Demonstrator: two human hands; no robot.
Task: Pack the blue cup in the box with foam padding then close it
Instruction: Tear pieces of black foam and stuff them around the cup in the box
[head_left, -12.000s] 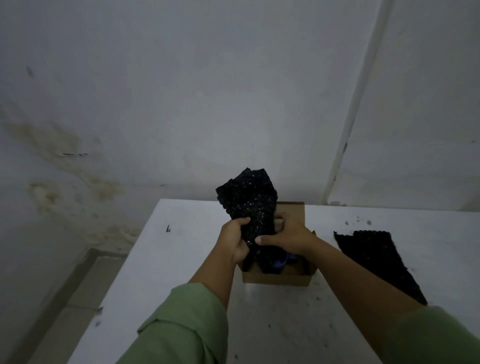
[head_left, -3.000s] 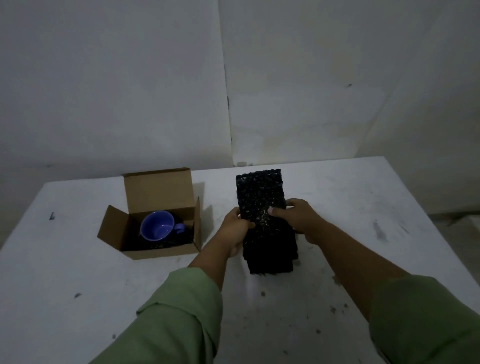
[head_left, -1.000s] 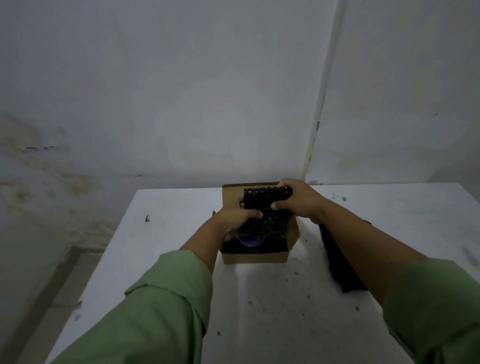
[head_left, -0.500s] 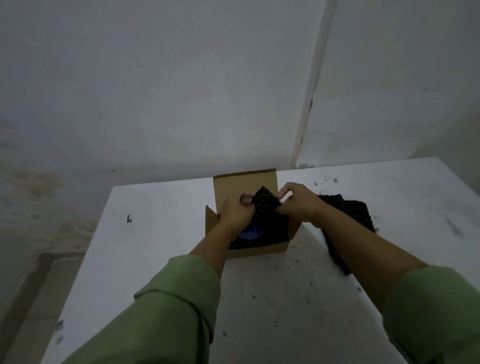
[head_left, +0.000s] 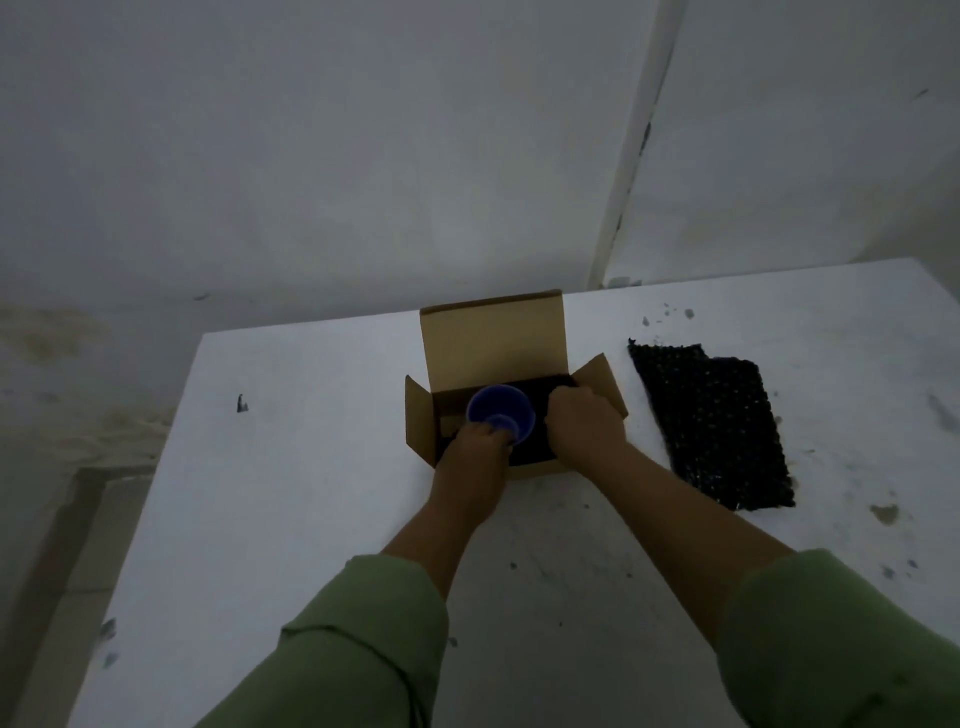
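Note:
The open cardboard box (head_left: 491, 340) stands on the white table (head_left: 311, 467), its lid flap raised at the back. The blue cup (head_left: 498, 413) sits upright in the box's left half, mouth up. My left hand (head_left: 475, 449) grips the cup's near rim. My right hand (head_left: 584, 421) is fisted inside the box's right half, pressing black foam padding (head_left: 540, 397) down beside the cup. Foam also lines the box around the cup; its lower part is hidden by my hands.
A spare sheet of black foam (head_left: 711, 426) lies flat on the table right of the box. Dark crumbs speckle the tabletop. The table's left edge drops to the floor; white walls stand close behind.
The foam piece held above the box has gone down into its right side. My left hand has shifted onto the cup's rim, and my right hand now presses the foam inside.

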